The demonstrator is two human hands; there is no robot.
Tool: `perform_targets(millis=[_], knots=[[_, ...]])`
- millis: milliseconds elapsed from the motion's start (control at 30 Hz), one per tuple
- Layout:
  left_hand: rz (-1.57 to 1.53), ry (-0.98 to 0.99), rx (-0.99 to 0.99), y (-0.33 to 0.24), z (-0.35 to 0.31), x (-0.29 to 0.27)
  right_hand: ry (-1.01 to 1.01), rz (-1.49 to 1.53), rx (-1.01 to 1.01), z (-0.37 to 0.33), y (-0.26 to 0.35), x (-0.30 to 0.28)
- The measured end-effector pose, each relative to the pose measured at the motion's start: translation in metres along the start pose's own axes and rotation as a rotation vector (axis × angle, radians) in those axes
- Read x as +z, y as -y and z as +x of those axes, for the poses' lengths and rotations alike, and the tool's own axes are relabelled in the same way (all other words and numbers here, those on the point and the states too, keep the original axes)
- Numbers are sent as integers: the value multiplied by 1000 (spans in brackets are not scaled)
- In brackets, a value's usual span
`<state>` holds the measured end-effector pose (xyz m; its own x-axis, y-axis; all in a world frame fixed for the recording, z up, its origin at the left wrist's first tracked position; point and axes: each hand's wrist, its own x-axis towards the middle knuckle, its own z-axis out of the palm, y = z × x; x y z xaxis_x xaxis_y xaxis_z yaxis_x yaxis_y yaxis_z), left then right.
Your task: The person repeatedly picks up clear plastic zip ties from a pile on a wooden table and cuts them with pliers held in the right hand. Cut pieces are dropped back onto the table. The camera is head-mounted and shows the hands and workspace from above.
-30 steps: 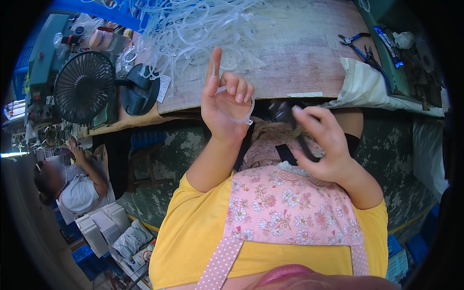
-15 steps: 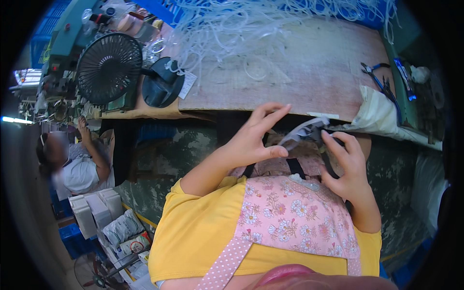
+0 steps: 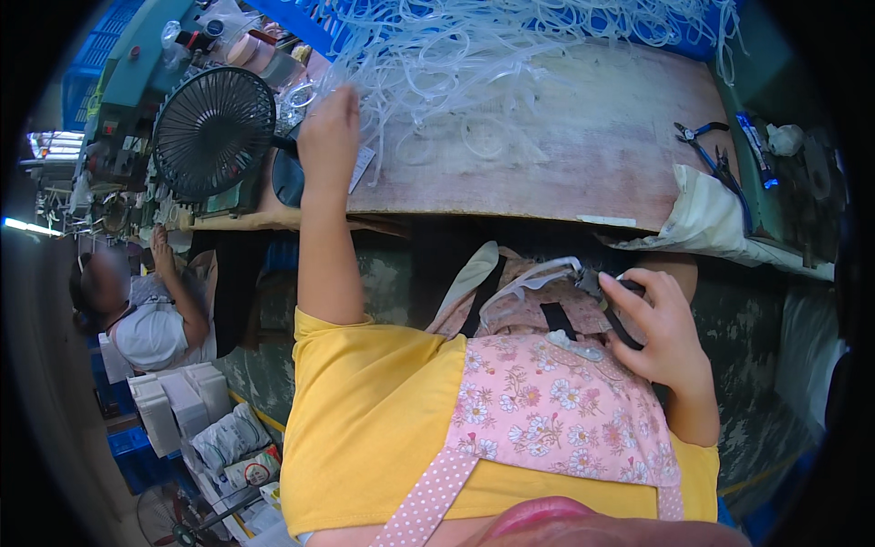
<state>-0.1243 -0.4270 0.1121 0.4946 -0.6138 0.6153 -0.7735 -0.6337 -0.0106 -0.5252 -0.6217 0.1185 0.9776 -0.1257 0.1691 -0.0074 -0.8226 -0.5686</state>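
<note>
My left hand (image 3: 328, 141) reaches over the table at the left edge of a heap of clear plastic strips (image 3: 437, 77), beside the black desk fan (image 3: 214, 132). Its fingers are drawn together, and what they hold, if anything, is hidden. Low over my lap, my right hand (image 3: 661, 324) grips small black-handled pliers (image 3: 629, 330). A clear, thin, branching plastic piece (image 3: 524, 281) extends leftward from the pliers' grey head, over my pink flowered apron (image 3: 556, 392). Whether the jaws bite on it cannot be made out.
A blue crate (image 3: 697, 41) at the back holds more strips. Blue-handled pliers (image 3: 702, 132) lie at the right of the wooden tabletop (image 3: 592, 146). White sheeting (image 3: 697, 214) hangs over its front right edge. At the left sits another person (image 3: 150, 305), near white boxes (image 3: 178, 397).
My left hand has gone from above my lap up and left to the strips. My right hand stays low, with its black-handled pliers now plainer to see.
</note>
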Motion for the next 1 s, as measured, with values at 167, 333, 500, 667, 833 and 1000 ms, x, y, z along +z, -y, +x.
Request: perform_targets(millis=[167, 333, 500, 667, 833, 1000], knots=[[-563, -412, -251, 6, 12, -9, 264, -255, 175, -10, -13, -10], [-2192, -76, -440, -73, -13, -32, 54, -123, 86, 12, -1, -2], [-2396, 81, -680, -155, -40, -40, -171, 127, -57, 31, 18, 22], [-2408, 63, -688, -171, -46, -45, -166, 34, -161, 32, 22, 24], [-2410, 99, -658, -173, -48, -46, -147, -58, -173, 31, 25, 21], [-2585, 506, -528, -167, -52, -39, -111, -54, -285, 36, 15, 15]])
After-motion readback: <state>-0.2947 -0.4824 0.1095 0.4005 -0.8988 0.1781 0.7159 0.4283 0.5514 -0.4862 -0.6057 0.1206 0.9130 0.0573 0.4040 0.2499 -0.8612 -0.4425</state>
